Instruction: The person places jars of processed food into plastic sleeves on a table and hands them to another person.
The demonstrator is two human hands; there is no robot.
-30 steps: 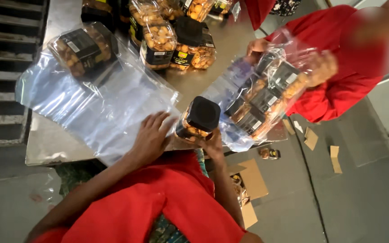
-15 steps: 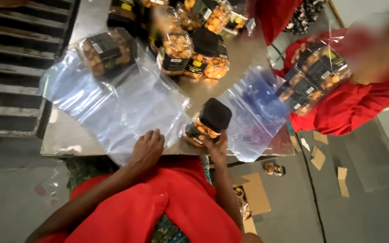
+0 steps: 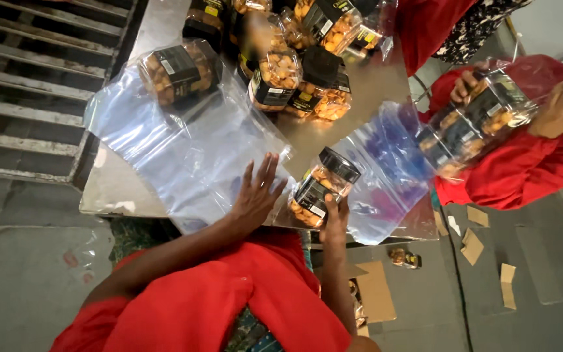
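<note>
Snack jar (image 3: 324,189) stays gripped in right hand (image 3: 335,215); left hand (image 3: 255,195), fingers now spread, flattens plastic bag (image 3: 177,156)

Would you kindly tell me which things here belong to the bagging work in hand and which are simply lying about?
In hand:
- left hand, flat on the clear plastic bags
- right hand, holding a black-lidded jar
- grouped jars on the steel table

Lying about:
- cardboard scraps on the floor
- fallen jar
- metal grating
</note>
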